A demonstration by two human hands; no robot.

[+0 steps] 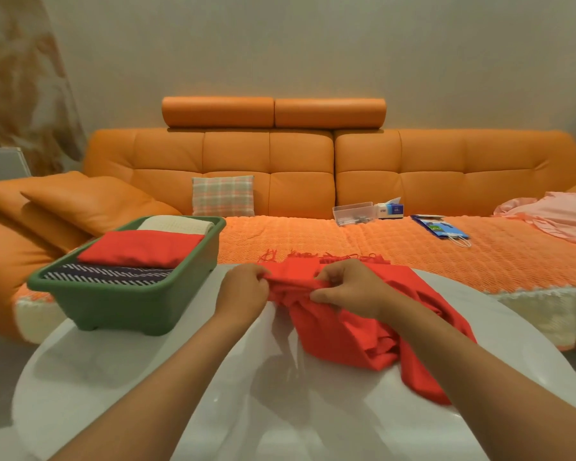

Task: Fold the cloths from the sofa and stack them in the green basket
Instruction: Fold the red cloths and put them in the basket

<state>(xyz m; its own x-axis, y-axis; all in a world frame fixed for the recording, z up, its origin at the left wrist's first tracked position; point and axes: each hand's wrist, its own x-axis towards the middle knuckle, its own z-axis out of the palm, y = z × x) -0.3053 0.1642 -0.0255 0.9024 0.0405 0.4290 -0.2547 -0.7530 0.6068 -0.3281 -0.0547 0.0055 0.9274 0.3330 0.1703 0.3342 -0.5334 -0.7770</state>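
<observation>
Red fringed fabric cloth [353,331]: I am seeing it lying bunched on the glossy white round tabletop [147,377]. Its fringe [313,256] is pointing at the orange leather sofa [280,161].
Long axis: it is running from the fringe at far centre toward the near right, so most of the fabric is trailing on the right hand's side.
Left hand [243,291]: it is reaching forward, knuckles up, with its fingers [261,277] pinching the left end of a gathered edge.
Right hand [350,287]: it is gripping the same edge just beside the left. Its fingers [323,282] are curling round the fabric, and the forearm is crossing over the bulk.
Green plastic basket [123,287]: it is sitting at the tabletop's far left, near the left hand, and already holding folded cloths.
Coming move: I am judging that the hands need to draw apart along that edge to spread it.
</observation>
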